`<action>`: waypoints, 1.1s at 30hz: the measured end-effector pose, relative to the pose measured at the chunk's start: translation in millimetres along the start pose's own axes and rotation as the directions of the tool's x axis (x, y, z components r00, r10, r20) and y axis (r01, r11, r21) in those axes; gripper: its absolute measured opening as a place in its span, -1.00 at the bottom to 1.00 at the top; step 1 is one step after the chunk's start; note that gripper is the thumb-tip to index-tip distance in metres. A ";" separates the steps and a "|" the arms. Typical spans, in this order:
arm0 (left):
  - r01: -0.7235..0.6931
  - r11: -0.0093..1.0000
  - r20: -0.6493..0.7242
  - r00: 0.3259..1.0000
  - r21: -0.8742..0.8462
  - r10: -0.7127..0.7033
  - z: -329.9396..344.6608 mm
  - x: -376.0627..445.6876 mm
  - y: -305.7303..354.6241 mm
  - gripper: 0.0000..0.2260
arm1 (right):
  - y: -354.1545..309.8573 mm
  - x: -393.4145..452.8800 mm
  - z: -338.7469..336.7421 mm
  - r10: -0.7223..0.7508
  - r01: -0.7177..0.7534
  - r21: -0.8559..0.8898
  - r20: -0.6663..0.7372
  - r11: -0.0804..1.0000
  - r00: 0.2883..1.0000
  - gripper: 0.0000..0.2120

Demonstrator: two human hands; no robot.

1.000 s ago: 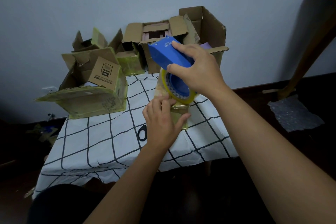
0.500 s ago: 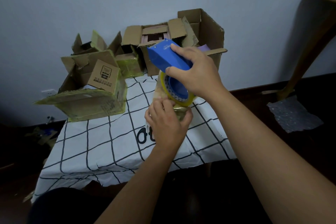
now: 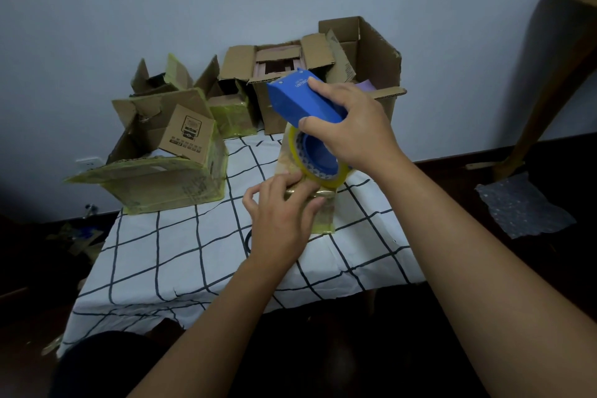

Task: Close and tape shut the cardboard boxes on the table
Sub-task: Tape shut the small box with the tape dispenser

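At frame centre: right hand (image 3: pixel 352 129) gripping smooth blue plastic tape dispenser (image 3: pixel 302 100) with glossy yellowish roll; left hand (image 3: pixel 281 213) pinching crinkled tape end (image 3: pixel 318 194), now shorter than before.

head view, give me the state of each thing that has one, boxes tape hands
tape dispenser: held above the table, tilted
tape roll: mounted on the dispenser
right hand: grips the dispenser
left hand: pinches the tape end under the roll
front left box: open, flaps spread
small box: open
middle back box: open, flaps up
large back right box: open
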State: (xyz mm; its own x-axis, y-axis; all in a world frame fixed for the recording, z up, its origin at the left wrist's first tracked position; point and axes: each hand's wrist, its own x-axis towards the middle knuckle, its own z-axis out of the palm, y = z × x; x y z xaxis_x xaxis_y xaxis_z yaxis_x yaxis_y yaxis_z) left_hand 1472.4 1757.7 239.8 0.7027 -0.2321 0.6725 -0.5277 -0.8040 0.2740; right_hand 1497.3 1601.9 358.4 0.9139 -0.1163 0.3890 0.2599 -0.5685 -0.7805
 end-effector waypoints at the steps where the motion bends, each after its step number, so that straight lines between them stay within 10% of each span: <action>1: -0.014 1.000 -0.011 1.000 0.011 0.014 0.7 2.0 1.7 -0.79 | -0.6 0.1 0.4 0.000 0.000 -0.001 0.002 1.000 1.000 -0.42; 17: -0.139 0.988 0.002 0.990 -0.061 0.139 -1.1 12.6 4.8 -0.83 | -2.8 0.3 -1.0 0.006 -0.006 0.006 0.017 1.000 1.000 -0.41; 33: 0.055 0.946 0.181 0.983 -0.320 0.004 -35.5 13.0 -54.2 -0.84 | -2.1 -0.5 -2.2 0.002 -0.003 0.031 0.016 1.000 1.000 -0.41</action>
State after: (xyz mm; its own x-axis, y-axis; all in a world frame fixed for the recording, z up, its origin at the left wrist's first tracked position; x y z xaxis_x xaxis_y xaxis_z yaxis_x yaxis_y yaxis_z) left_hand 1493.2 1817.7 258.1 0.7754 -0.3309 0.5378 -0.6132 -0.5978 0.5163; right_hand 1495.6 1601.4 360.9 0.9194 -0.1046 0.3791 0.2666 -0.5429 -0.7963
